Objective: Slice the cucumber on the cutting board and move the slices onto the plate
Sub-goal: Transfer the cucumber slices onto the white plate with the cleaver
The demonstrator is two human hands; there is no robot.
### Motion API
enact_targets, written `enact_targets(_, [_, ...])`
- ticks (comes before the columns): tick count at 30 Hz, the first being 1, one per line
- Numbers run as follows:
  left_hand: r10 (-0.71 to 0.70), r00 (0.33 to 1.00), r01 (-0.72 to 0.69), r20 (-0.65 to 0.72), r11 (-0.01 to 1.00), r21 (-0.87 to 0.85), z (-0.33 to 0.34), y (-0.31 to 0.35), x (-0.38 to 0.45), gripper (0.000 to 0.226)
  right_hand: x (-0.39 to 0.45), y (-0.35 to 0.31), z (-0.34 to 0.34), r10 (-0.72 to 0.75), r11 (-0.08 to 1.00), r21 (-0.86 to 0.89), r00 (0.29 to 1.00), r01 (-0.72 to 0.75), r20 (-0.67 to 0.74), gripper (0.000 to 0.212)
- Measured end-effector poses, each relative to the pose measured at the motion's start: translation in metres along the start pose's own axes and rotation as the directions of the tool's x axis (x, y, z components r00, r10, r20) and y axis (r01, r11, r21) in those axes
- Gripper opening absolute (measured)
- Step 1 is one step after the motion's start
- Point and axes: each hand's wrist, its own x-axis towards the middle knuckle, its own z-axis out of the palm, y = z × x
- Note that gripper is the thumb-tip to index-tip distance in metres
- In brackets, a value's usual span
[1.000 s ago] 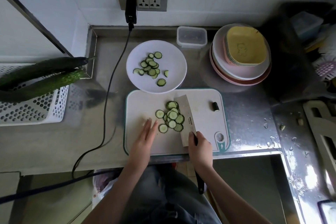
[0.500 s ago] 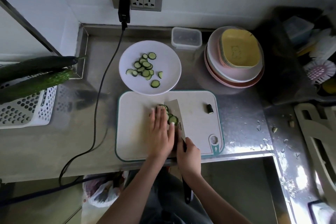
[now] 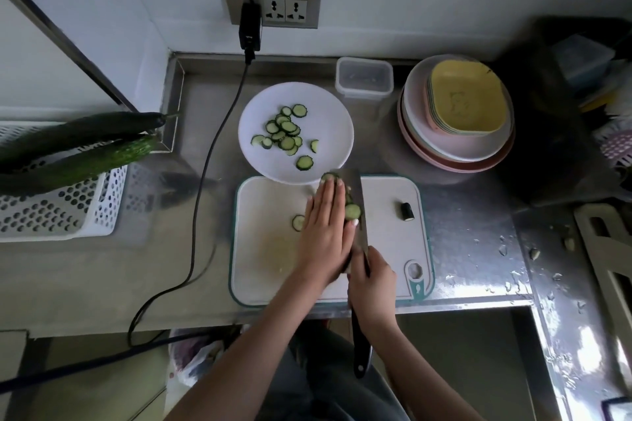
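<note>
My right hand (image 3: 371,284) grips the handle of a cleaver (image 3: 359,202), whose blade lies flat and carries cucumber slices (image 3: 352,211) near the far edge of the white cutting board (image 3: 266,267). My left hand (image 3: 325,229) lies flat, fingers together, pressing those slices against the blade. One slice (image 3: 298,222) rests loose on the board left of that hand. A dark cucumber end piece (image 3: 406,210) sits at the board's right. The white plate (image 3: 328,126) behind the board holds several slices (image 3: 285,133).
A black cable (image 3: 205,181) runs from the wall socket across the counter, left of the plate and board. Two whole cucumbers (image 3: 78,147) lie on a white perforated basket (image 3: 51,215). A clear lidded box (image 3: 364,79) and stacked dishes (image 3: 456,113) stand at the back right.
My left hand moved from the board's left onto the pile and pressed the slices to the blade. Both hands and the cleaver then shifted toward the plate, leaving one slice behind.
</note>
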Motion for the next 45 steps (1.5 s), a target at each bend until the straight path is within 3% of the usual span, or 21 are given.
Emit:
enact_targets(5, [-0.019, 0.999, 0.022, -0.044, 0.997, 0.074, -0.026, -0.022, 0.074, 0.061, 0.054, -0.058, 0.011, -0.079, 0.997, 0.022, 0.996, 0.078, 0.033, 0.034])
enact_targets(9, [-0.111, 0.989, 0.096, 0.099, 0.985, 0.141, -0.024, -0.053, 0.114, 0.06, 0.096, -0.081, 0.034, -0.008, 0.998, -0.064, 0.997, 0.013, 0.072, 0.034])
enact_targets(14, [-0.324, 0.921, 0.241, 0.215, 0.909, 0.341, -0.028, -0.089, 0.134, 0.054, 0.111, -0.082, 0.04, 0.025, 0.994, -0.103, 0.999, -0.021, 0.036, 0.031])
enact_targets(17, [-0.238, 0.958, 0.165, 0.158, 0.913, 0.372, -0.036, -0.096, 0.128, 0.054, 0.115, -0.079, 0.033, 0.005, 0.99, -0.141, 1.0, -0.002, 0.025, 0.029])
enact_targets(20, [-0.036, 0.997, 0.012, 0.072, 0.949, 0.314, -0.04, -0.088, 0.119, 0.052, 0.115, -0.076, 0.031, 0.01, 0.986, -0.166, 1.0, -0.007, 0.021, 0.03])
enact_targets(23, [0.143, 0.972, -0.205, 0.188, 0.907, 0.369, -0.036, -0.078, 0.116, 0.055, 0.112, -0.077, 0.033, 0.009, 0.986, -0.167, 0.999, -0.004, 0.032, 0.03])
enact_targets(27, [-0.045, 0.974, -0.039, 0.222, 0.933, 0.359, -0.031, -0.091, 0.116, 0.063, 0.109, -0.078, 0.028, 0.021, 0.99, -0.139, 1.0, -0.019, 0.016, 0.028])
enact_targets(30, [-0.008, 0.988, -0.041, 0.157, 0.951, 0.307, -0.04, -0.098, 0.106, 0.06, 0.104, -0.074, 0.015, 0.008, 0.989, -0.149, 1.0, -0.009, -0.012, 0.029])
enact_targets(32, [-0.001, 0.999, -0.007, 0.047, 0.985, 0.173, -0.042, -0.09, 0.082, 0.056, 0.096, -0.065, 0.002, 0.001, 0.986, -0.164, 0.999, -0.009, -0.046, 0.031])
enact_targets(34, [-0.127, 0.991, 0.127, -0.043, 0.992, -0.022, -0.038, -0.08, 0.045, 0.053, 0.083, -0.048, -0.011, 0.002, 0.981, -0.192, 0.997, -0.016, -0.072, 0.031])
enact_targets(36, [-0.197, 0.98, 0.193, -0.034, 0.977, -0.092, -0.033, -0.074, 0.002, 0.057, 0.069, -0.027, -0.021, 0.016, 0.973, -0.23, 0.997, -0.034, -0.082, 0.03])
enact_targets(40, [0.024, 0.992, -0.034, 0.122, 0.996, 0.087, -0.023, -0.072, -0.056, 0.071, 0.047, 0.006, -0.027, 0.112, 0.952, -0.279, 0.991, -0.127, -0.066, 0.034])
enact_targets(45, [-0.016, 0.998, 0.011, 0.057, 0.995, 0.098, -0.016, -0.075, -0.064, 0.054, 0.044, 0.012, -0.028, 0.126, 0.944, -0.302, 0.991, -0.131, -0.037, 0.032])
